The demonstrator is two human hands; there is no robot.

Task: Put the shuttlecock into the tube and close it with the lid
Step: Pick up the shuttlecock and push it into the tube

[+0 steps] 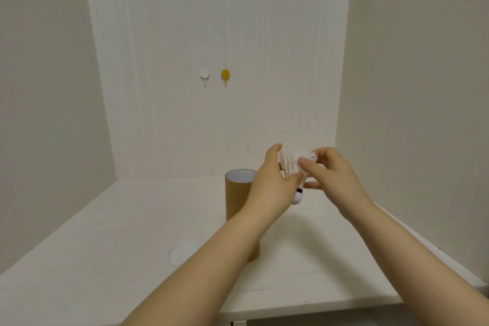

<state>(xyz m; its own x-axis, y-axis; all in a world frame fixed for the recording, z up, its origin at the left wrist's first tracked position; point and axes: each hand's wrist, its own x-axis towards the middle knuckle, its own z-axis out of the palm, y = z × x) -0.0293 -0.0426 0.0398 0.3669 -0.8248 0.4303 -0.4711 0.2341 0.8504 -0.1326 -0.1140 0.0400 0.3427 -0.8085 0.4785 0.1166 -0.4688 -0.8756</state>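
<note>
A white feather shuttlecock (291, 164) hangs in the air, cork end down, to the right of the tube's mouth. My left hand (272, 182) wraps its feather skirt from the left and my right hand (328, 169) pinches the feathers from the right. The brown cardboard tube (236, 198) stands upright on the white table with its open top showing a pale inside; my left forearm hides its lower right side. A white round lid (182, 253) lies flat on the table to the tube's front left.
The white table (105, 233) ends in a front edge near the bottom of the view. Pale walls close in behind and at both sides. Two small hooks, one white (204, 75) and one yellow (225, 76), hang on the back wall.
</note>
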